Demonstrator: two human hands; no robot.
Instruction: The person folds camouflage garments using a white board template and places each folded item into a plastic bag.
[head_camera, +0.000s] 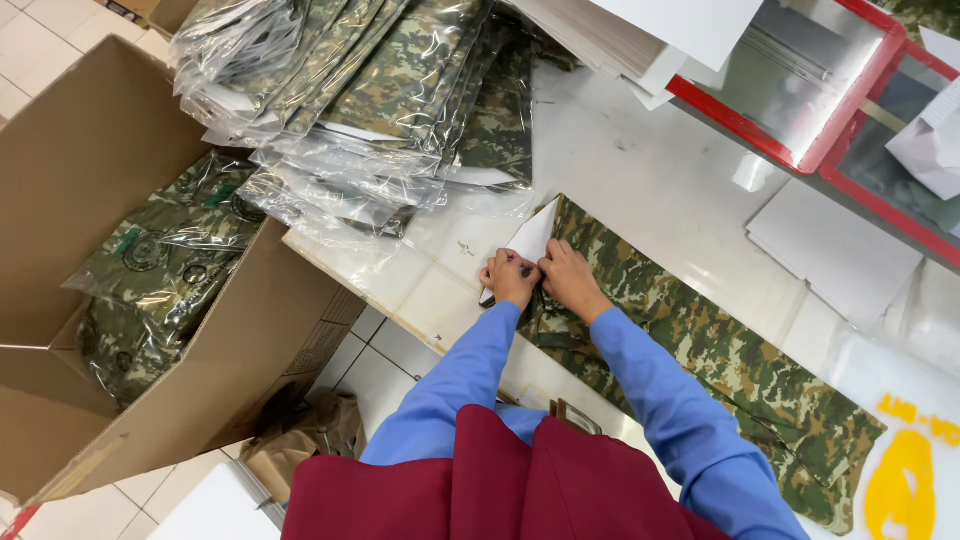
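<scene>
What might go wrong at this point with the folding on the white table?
1. Both hands, left hand and right hand, pinch the white card sheet at the end of the camouflage fabric garment; the sheet may crease or slip.
2. The leaning stack of clear-bagged camouflage garments may slide toward the open brown cardboard box.

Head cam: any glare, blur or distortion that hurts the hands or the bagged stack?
Head view: even overhead light, soft shadows; strong glare on the clear bags and on the white table; left hand and right hand are sharp on the camouflage garment; wide-angle lens bends the edges, the cardboard box leans.
</scene>
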